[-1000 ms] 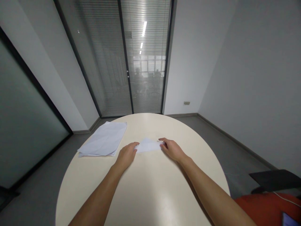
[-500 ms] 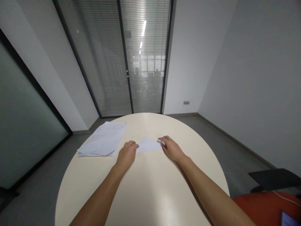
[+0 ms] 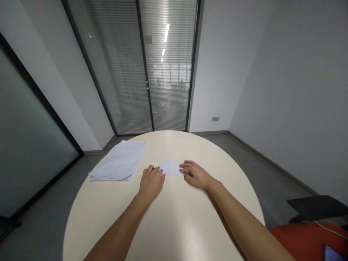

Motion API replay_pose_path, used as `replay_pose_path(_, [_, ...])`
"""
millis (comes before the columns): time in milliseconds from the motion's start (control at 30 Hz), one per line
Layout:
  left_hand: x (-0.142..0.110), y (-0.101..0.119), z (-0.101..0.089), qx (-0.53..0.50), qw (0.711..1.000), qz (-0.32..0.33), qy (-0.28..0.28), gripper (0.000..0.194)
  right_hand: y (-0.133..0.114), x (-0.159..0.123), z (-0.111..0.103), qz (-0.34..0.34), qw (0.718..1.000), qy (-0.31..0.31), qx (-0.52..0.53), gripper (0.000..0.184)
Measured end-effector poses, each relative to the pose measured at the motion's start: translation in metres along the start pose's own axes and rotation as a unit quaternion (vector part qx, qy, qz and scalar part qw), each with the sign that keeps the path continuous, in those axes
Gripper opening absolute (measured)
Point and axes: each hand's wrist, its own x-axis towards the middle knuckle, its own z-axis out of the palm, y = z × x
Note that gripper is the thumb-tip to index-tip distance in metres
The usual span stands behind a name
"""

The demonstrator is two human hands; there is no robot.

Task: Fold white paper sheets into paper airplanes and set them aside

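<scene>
A small folded piece of white paper (image 3: 170,167) lies flat near the middle of a round cream table (image 3: 174,217). My left hand (image 3: 151,180) rests palm down at the paper's left edge, its fingers stretched out and touching that edge. My right hand (image 3: 192,173) lies over the paper's right part with its fingers extended and pressing on it. Only a small triangle of the paper shows between the two hands.
A loose stack of white sheets (image 3: 119,162) lies at the table's far left edge. Glass doors with blinds (image 3: 152,72) stand behind the table. A red seat (image 3: 307,241) and a dark chair part (image 3: 315,206) are at the lower right.
Both hands have slid toward each other over the folded paper, so less of it shows now. The stack of sheets has not moved.
</scene>
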Motion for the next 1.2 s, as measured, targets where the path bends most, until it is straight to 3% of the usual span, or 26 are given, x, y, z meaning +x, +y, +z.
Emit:
replay_pose_path(267, [-0.001,-0.002,0.011,-0.036,0.999,-0.026,-0.016,0.045,-0.027,0.004,-0.003,0.032,0.982,-0.104,0.157,0.040])
replay_pose_path(533, [-0.002,-0.012,0.013,-0.134,0.988,0.021,-0.074,0.049,-0.020,0.004,0.013,0.033,0.998,-0.001,0.061,0.042])
replay_pose_path(733, [-0.002,-0.013,0.007,-0.148,0.985,0.081,-0.041,0.042,-0.013,0.004,0.014,0.028,0.997,0.006,0.067,0.035])
replay_pose_path(900, [-0.003,-0.003,0.002,-0.107,0.990,0.086,-0.039,0.039,-0.022,0.005,0.005,0.043,0.995,-0.008,0.084,0.032])
replay_pose_path(1067, [-0.004,0.004,-0.005,-0.096,0.990,0.087,-0.047,0.054,-0.022,0.003,0.002,0.066,0.993,-0.017,0.099,0.035])
replay_pose_path(1200, [-0.004,0.005,-0.008,-0.088,0.989,0.105,-0.058,0.047,-0.022,0.003,0.002,0.054,0.993,-0.024,0.102,0.035])
